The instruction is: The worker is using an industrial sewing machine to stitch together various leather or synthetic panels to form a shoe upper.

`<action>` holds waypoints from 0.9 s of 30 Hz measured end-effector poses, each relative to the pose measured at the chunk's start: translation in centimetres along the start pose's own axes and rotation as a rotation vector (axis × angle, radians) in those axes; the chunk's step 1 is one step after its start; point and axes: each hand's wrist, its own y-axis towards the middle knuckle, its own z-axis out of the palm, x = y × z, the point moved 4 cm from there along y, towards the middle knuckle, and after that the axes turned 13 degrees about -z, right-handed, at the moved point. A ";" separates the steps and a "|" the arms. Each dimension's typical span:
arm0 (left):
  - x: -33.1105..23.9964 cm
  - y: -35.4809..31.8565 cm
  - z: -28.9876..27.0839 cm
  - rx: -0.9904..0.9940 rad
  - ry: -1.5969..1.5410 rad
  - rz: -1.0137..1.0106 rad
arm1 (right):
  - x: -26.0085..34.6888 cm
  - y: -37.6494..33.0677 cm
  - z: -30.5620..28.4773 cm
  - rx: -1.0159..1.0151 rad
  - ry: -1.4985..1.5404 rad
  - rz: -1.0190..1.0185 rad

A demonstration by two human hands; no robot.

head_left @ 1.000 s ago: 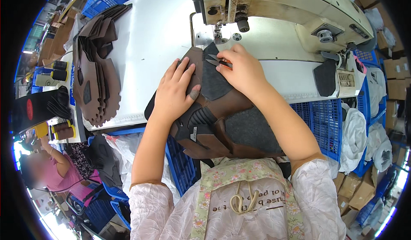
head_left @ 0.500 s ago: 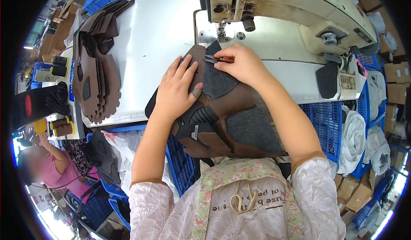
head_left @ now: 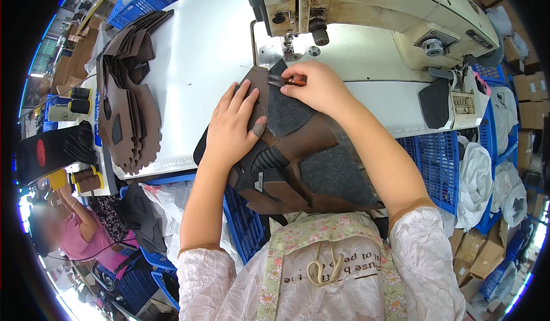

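Note:
A brown and black shoe upper point(head_left: 315, 136) with dark grey felt-like patches lies at the front edge of the white sewing table, partly over my lap. My left hand point(head_left: 234, 125) rests flat on its brown left part, fingers spread, with a wrap around the thumb. In my right hand point(head_left: 315, 87) is a pair of thread snips point(head_left: 295, 81) with an orange handle, pinched between thumb and fingers. The snips' blades lie over the upper end of a dark grey patch point(head_left: 286, 112). Just beyond are the presser foot and needle plate of a sewing machine point(head_left: 288, 47).
On the left of the table lies a stack of brown cut pieces point(head_left: 129, 100). Thread spools point(head_left: 80, 99) stand beyond it. A dark grey piece point(head_left: 434, 103) lies at right. Blue crates point(head_left: 428, 163) flank the table below. A person in pink point(head_left: 80, 229) sits at far left.
The view has shifted slightly, so the machine appears farther left. Both hands have barely moved; the right hand still holds the snips at the patch's upper end.

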 end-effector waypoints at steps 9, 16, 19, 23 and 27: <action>0.6 2.9 -1.3 0.054 -0.234 -0.042 | 1.0 -3.8 0.5 -0.295 0.494 0.015; 1.4 7.6 0.1 0.075 -0.736 -0.321 | 4.3 -3.3 1.9 -0.257 0.632 -0.016; 1.3 8.7 1.3 0.074 -0.677 -0.300 | 4.3 -3.0 2.4 -0.227 0.672 -0.012; 2.1 8.1 1.8 0.118 -0.611 -0.320 | 4.3 -3.1 3.5 -0.198 0.716 -0.048; 2.7 6.1 0.9 0.033 -0.547 -0.293 | 4.5 -3.2 5.0 -0.173 0.738 -0.046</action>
